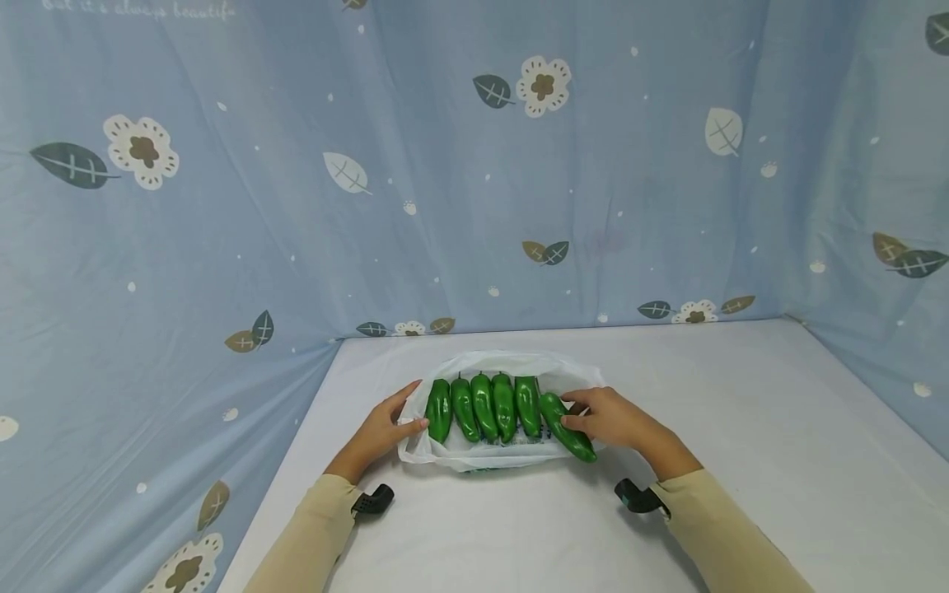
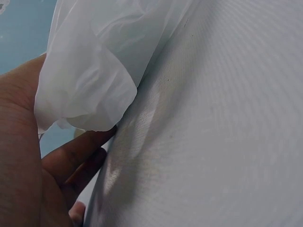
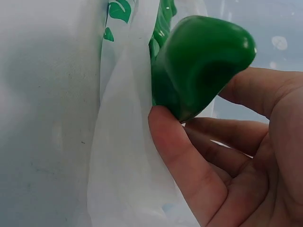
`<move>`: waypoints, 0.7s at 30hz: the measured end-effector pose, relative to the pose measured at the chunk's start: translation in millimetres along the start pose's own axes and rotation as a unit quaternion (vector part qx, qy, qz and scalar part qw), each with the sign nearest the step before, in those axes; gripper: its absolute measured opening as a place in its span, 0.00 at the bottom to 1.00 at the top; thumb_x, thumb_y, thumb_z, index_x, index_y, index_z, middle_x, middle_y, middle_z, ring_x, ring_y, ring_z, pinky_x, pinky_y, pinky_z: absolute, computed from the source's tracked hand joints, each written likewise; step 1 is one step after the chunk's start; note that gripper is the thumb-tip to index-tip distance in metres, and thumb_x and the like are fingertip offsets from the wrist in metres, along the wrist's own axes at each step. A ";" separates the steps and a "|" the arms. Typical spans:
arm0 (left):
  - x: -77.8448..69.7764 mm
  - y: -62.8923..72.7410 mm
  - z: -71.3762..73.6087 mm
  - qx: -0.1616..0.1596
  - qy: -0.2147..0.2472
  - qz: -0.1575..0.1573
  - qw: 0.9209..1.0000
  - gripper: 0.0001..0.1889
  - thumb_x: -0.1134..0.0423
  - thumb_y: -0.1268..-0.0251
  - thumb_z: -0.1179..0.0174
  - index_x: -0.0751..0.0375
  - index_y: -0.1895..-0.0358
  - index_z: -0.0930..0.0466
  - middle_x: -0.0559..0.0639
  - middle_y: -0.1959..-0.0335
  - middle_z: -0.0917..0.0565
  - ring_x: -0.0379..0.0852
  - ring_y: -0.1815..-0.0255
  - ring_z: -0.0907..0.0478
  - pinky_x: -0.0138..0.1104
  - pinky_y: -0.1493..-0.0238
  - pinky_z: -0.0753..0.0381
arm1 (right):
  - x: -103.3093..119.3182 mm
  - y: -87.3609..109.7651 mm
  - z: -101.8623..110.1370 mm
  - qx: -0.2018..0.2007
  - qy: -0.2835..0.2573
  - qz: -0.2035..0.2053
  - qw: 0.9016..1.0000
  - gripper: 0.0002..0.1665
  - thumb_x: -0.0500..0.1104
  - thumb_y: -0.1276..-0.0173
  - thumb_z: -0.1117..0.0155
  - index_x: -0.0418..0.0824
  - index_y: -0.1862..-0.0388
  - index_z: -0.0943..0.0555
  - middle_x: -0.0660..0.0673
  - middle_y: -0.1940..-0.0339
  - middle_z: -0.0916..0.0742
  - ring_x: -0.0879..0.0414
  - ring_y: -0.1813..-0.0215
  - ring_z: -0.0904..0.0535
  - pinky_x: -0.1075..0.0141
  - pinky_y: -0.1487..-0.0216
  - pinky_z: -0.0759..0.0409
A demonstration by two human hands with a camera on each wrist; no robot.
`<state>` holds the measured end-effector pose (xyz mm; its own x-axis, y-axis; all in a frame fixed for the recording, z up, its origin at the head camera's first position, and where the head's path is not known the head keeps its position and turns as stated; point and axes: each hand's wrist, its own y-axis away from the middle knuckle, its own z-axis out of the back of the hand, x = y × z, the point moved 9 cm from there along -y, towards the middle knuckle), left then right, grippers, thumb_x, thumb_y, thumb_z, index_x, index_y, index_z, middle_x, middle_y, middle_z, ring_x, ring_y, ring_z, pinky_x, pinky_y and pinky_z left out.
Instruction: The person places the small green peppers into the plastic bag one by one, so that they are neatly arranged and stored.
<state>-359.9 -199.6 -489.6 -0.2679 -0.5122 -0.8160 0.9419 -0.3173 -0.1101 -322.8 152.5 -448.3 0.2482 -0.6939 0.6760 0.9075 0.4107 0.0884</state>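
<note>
A white plastic bag (image 1: pixel 485 455) lies spread on the table with several green peppers (image 1: pixel 483 405) in a row on it. My right hand (image 1: pixel 610 417) pinches one more green pepper (image 1: pixel 569 428) between thumb and fingers, at the row's right end. That pepper slants, its lower tip over the bag's front edge. In the right wrist view the held pepper (image 3: pixel 203 61) shows its rounded end. My left hand (image 1: pixel 387 427) rests at the bag's left edge, thumb and fingers spread apart. In the left wrist view the bag's edge (image 2: pixel 90 90) hides part of that hand.
A white cloth covers the table (image 1: pixel 741 428). Behind and to the sides hangs a blue curtain (image 1: pixel 445 165) with flowers and leaves. A black wrist device (image 1: pixel 374 500) sits at the left sleeve, and another black device (image 1: pixel 638 497) at the right sleeve.
</note>
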 end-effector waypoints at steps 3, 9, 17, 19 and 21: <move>0.5 0.2 0.8 -0.002 -0.002 0.003 1.000 0.44 0.45 0.43 0.31 0.44 0.24 0.42 0.52 0.27 0.37 0.57 0.27 0.42 0.59 0.31 0.48 | -0.1 -3.1 1.4 -0.005 0.006 0.000 1.000 0.29 0.46 0.30 0.37 0.32 0.35 0.26 0.43 0.56 0.14 0.60 0.70 0.19 0.63 0.68 0.19; 3.0 0.6 1.2 -0.006 -0.003 0.011 1.000 0.44 0.43 0.44 0.31 0.40 0.24 0.41 0.53 0.27 0.36 0.57 0.28 0.41 0.59 0.32 0.48 | -0.2 -10.2 5.2 -0.025 0.015 -0.010 1.000 0.29 0.47 0.30 0.37 0.32 0.36 0.25 0.43 0.57 0.14 0.59 0.71 0.19 0.63 0.67 0.20; 5.2 0.2 0.4 -0.007 -0.003 0.014 1.000 0.43 0.46 0.43 0.30 0.40 0.24 0.41 0.54 0.27 0.37 0.58 0.27 0.42 0.60 0.32 0.48 | -2.0 -19.7 10.7 -0.064 0.051 -0.045 0.996 0.30 0.49 0.30 0.37 0.30 0.38 0.24 0.41 0.55 0.14 0.51 0.55 0.17 0.54 0.55 0.19; -3.0 2.0 1.1 -0.004 -0.009 0.015 1.000 0.43 0.49 0.41 0.31 0.45 0.24 0.42 0.56 0.26 0.38 0.59 0.27 0.44 0.60 0.32 0.48 | -1.5 -21.3 11.2 -0.072 0.055 -0.046 0.995 0.29 0.49 0.30 0.38 0.29 0.39 0.24 0.40 0.54 0.14 0.48 0.53 0.18 0.52 0.53 0.20; -4.2 1.0 1.1 -0.002 -0.006 0.009 1.000 0.43 0.50 0.40 0.31 0.47 0.23 0.43 0.55 0.26 0.39 0.58 0.26 0.45 0.59 0.31 0.49 | -0.2 -22.8 11.9 -0.082 0.060 -0.040 0.994 0.28 0.49 0.30 0.38 0.28 0.40 0.23 0.39 0.54 0.14 0.46 0.51 0.18 0.51 0.52 0.20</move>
<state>-358.0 -198.7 -485.7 -0.2525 -0.5271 -0.8115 0.9475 -0.3047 -0.0969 -347.6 150.3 -441.8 0.2016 -0.7898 0.5793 0.9667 0.2555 0.0119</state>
